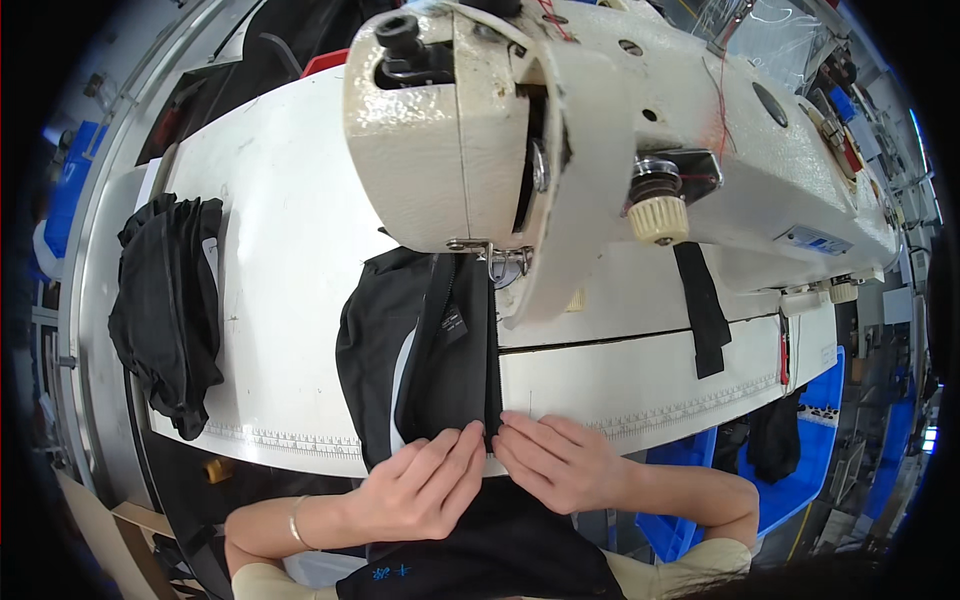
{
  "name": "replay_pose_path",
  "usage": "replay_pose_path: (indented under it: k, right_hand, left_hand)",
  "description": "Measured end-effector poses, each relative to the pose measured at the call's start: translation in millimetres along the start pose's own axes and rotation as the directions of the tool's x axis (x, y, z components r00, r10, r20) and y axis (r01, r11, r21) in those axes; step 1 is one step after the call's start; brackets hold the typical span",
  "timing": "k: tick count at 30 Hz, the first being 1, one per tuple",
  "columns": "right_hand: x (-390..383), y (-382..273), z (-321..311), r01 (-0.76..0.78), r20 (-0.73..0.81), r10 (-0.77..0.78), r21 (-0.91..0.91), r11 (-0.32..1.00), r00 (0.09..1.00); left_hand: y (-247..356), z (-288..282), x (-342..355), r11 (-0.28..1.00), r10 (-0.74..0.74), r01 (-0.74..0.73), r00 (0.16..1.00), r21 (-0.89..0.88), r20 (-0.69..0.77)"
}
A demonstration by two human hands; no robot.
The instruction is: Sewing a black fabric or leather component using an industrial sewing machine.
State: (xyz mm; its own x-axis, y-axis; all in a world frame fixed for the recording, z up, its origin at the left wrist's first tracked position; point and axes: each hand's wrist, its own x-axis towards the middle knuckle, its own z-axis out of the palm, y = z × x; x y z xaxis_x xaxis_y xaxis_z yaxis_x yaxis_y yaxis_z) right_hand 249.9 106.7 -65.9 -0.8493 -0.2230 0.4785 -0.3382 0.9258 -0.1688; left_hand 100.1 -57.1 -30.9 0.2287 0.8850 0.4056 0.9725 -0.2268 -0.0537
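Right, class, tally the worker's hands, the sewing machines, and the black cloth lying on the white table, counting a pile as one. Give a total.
Hands: 2 (left hand, right hand)
Sewing machine: 1
Black cloth: 3 (pile, labelled piece at the hands, narrow strip)
Total: 6

White worktable [290, 190] took up mid-scene, ruler scale [660, 425] along its near edge. Silvery metal rail [88, 260] ran down the left side, blue object [72, 190] beyond it. Blue bin [822, 445] sat near right, below tabletop level; yellow floor line [800, 532] beside it. Bright light strip [931, 438] at far-right rim. Clutter there too blurred to ID.
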Motion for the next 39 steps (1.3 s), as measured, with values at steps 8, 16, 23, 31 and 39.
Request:
replay_pose_path:
  k: [8, 16, 23, 31, 39]
  right_hand:
    - [-2, 2, 1, 0.026, -0.01, -0.026, 0.004, 1.0, 1.0]
    - [-6, 3, 3, 0.039, -0.002, -0.039, 0.009, 0.999, 0.999]
    - [-1, 2, -4, 0.038, 0.065, -0.037, -0.001, 0.999, 0.997]
    - [16, 43, 1, -0.003, 0.134, 0.003, 0.003, 1.0, 0.991]
    - [38, 87, 30, -0.144, -0.104, 0.152, 0.077, 0.986, 0.983]
  left_hand:
    - [6, 19, 1, 0.997, -0.055, 0.054, 0.998, -0.055, -0.022]
    - [6, 24, -3, 0.992, -0.06, 0.061, 0.998, -0.106, 0.012]
    - [1, 22, 2, 0.985, -0.077, 0.077, 0.997, -0.155, 0.003]
    - [-46, 37, 23, 0.945, -0.125, 0.119, 0.992, -0.303, 0.002]
    - [-92, 60, 26, 0.844, -0.217, 0.262, 0.965, -0.469, 0.148]
